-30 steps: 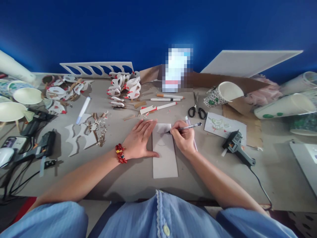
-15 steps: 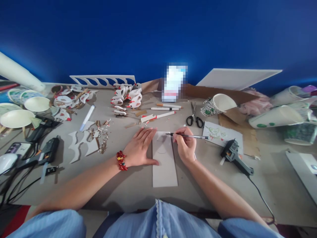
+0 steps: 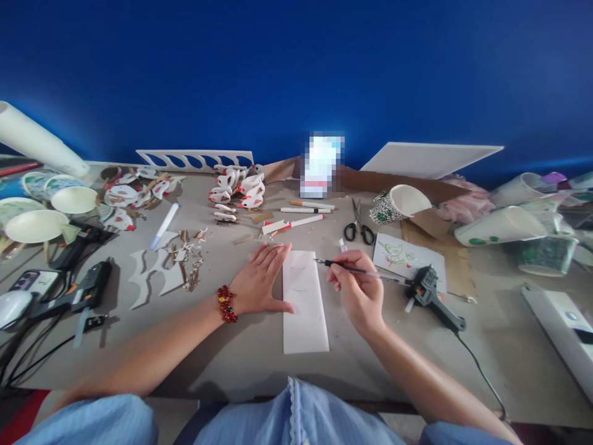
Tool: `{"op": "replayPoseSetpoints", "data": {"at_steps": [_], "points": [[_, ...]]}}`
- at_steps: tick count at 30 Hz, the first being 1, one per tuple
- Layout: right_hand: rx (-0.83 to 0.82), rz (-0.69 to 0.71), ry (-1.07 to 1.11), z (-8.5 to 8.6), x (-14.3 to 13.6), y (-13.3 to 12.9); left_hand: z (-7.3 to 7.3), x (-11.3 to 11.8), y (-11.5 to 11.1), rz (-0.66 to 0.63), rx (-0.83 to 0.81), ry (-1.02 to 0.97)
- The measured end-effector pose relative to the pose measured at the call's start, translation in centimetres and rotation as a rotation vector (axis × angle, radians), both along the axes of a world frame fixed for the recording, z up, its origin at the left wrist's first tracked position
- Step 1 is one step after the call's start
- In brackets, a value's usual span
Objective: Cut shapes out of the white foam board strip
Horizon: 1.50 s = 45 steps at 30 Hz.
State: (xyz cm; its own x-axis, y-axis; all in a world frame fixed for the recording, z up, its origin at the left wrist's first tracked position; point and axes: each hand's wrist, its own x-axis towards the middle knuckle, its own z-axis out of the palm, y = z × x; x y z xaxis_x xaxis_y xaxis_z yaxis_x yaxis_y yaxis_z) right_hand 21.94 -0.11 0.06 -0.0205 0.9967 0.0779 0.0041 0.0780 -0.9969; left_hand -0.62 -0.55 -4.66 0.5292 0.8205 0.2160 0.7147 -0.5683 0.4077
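A white rectangular board [image 3: 304, 327] lies flat on the table in front of me, with faint curved pen lines on its upper half. My left hand [image 3: 259, 278] rests at its left edge, fingers stretched and thumb reaching onto the board. A red bead bracelet [image 3: 227, 303] circles that wrist. Between the fingers of my right hand [image 3: 359, 290] is a black ballpoint pen [image 3: 356, 269], its tip pointing left near the board's upper right edge. Just above that hand lies a small white object [image 3: 343, 245], partly hidden.
Black-handled scissors [image 3: 359, 228], a glue gun [image 3: 433, 296] and a drawing card [image 3: 393, 254] lie to the right. Several markers [image 3: 306, 211] and white-and-red cutouts [image 3: 250, 188] sit behind the board. Board scraps [image 3: 157, 272] and another glue gun [image 3: 92, 281] lie left. A phone [image 3: 319, 167] stands at the back.
My right hand has moved right and toward me with the pen, uncovering more of the board's upper lines. My left hand stays at the board's left edge. The view has shifted slightly.
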Motion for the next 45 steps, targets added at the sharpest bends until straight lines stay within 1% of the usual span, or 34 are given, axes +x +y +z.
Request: {"op": "replayPoseSetpoints", "data": {"at_steps": [5, 10, 13, 15, 18, 20, 22, 31, 36, 40, 45], "points": [[-0.087, 0.059, -0.048, -1.6, 1.2, -2.1, 0.5, 0.1, 0.0, 0.008, 0.000, -0.003], [-0.091, 0.058, -0.104, -2.4, 2.6, -3.4, 0.9, 0.1, -0.1, 0.009, -0.024, -0.001], [-0.062, 0.085, -0.169, -2.5, 3.2, -4.2, 0.8, -0.1, -0.1, -0.029, -0.009, -0.014], [-0.014, 0.115, -0.212, -2.5, 3.5, -4.9, 0.7, -0.2, -0.2, -0.057, 0.010, -0.022], [0.075, 0.186, -0.266, -2.7, 3.7, -5.5, 0.8, -0.2, -0.2, -0.054, 0.024, -0.039], [0.112, 0.235, -0.299, -2.9, 3.6, -5.7, 0.9, -0.2, -0.2, -0.040, 0.025, -0.043], [0.121, 0.252, -0.326, -3.0, 3.4, -5.7, 1.0, -0.1, -0.2, -0.028, 0.020, -0.038], [0.084, 0.227, -0.317, -3.7, 3.2, -5.6, 0.9, 0.0, -0.2, -0.010, 0.002, -0.023], [0.080, 0.224, -0.299, -3.7, 3.1, -5.6, 0.9, 0.0, -0.2, -0.019, 0.011, -0.027], [0.075, 0.207, -0.291, -3.6, 3.1, -5.6, 1.1, -0.1, -0.2, -0.023, -0.023, -0.024], [0.076, 0.197, -0.270, -3.8, 3.1, -5.6, 1.4, -0.3, -0.1, 0.040, -0.040, -0.046]]}}
